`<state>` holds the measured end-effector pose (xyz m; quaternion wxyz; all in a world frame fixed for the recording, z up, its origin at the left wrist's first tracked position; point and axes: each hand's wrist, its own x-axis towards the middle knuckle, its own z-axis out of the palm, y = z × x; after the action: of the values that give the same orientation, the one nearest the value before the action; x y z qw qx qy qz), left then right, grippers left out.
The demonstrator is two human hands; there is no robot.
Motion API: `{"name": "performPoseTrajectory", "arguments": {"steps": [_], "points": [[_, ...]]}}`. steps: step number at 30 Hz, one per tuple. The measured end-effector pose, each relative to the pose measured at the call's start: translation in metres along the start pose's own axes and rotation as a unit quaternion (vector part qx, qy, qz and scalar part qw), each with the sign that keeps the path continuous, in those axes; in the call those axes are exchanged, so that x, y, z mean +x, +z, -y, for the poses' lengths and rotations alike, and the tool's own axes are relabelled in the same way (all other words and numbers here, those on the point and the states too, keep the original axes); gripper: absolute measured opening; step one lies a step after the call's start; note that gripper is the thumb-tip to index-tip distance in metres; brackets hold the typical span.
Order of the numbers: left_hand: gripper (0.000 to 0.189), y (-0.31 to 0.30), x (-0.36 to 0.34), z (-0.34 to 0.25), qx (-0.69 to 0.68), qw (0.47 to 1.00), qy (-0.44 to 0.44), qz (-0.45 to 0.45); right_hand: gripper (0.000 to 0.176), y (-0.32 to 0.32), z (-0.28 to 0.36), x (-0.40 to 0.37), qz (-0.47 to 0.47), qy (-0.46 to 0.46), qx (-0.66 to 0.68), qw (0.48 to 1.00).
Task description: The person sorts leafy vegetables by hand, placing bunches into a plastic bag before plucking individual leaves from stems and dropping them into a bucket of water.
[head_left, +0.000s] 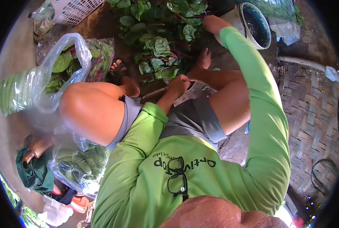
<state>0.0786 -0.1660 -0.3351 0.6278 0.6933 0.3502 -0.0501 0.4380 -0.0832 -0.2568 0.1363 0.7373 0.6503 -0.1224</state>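
My left hand is closed low between my knees, just below the nearest leafy stems. What its fingers hold, if anything, is too small to make out. My right hand reaches forward to the right edge of the pile of leafy greens, beside a bucket. Its fingers are mostly hidden, so its grip does not show. The greens have broad glossy leaves and reddish-purple stems and lie on the ground in front of my feet.
At left stand a clear plastic bag of leafy greens and a bag of long green vegetables. Another bag of green vegetables lies behind my left knee. A white plastic basket is at upper left. Woven matting lies at right.
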Motion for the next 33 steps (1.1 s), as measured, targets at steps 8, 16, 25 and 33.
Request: {"name": "performPoseTrajectory", "arguments": {"steps": [8,16,25,33], "points": [[0.036,0.005,0.024,0.044,-0.059,0.985,-0.073,-0.143,0.027,0.212,0.106,0.043,0.109,-0.086,0.213,0.967],[0.038,-0.019,0.033,0.038,-0.233,0.943,-0.138,-0.193,0.028,0.186,0.170,0.011,0.006,0.144,0.270,0.952],[0.037,-0.018,0.049,0.061,-0.283,0.915,-0.140,-0.252,0.024,0.124,0.163,-0.015,0.151,0.142,0.496,0.844],[0.049,-0.052,0.024,0.007,-0.534,0.800,-0.173,-0.212,0.026,0.062,0.189,-0.024,0.183,0.054,0.446,0.874]]}}
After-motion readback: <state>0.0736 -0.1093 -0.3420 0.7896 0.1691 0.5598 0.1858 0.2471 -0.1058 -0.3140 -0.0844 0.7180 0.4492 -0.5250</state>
